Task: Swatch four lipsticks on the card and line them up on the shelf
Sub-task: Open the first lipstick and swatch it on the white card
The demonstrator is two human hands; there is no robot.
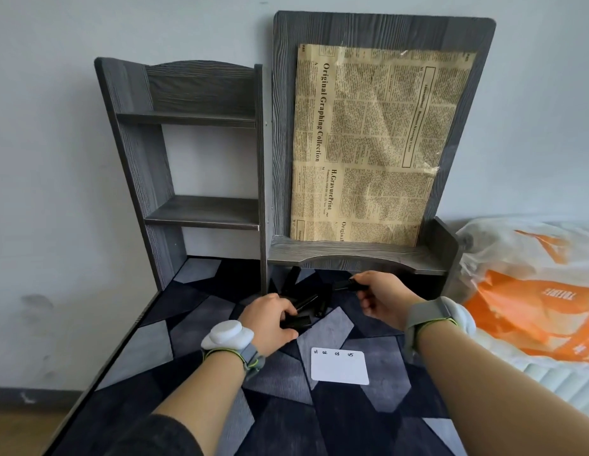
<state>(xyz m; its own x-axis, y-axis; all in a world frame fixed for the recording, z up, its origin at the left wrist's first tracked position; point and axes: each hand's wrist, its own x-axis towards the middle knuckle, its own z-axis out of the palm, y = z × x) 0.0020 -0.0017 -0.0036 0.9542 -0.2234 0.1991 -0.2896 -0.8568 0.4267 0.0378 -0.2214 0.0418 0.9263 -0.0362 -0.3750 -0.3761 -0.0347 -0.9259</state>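
Item: lipsticks, black tubes heaped on the mat, far side of the card, near the shelf. Likely light, rigid, slick; grip mid-barrel; left hand curls round one; right hand pinches another.

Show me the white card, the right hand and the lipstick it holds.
white card (339, 368): head view, blank middle.
right hand (383, 299): head view, middle of the hand.
lipstick (344, 286): head view, black tube past the fingers.

Soft even daylight, wide-angle edge warping
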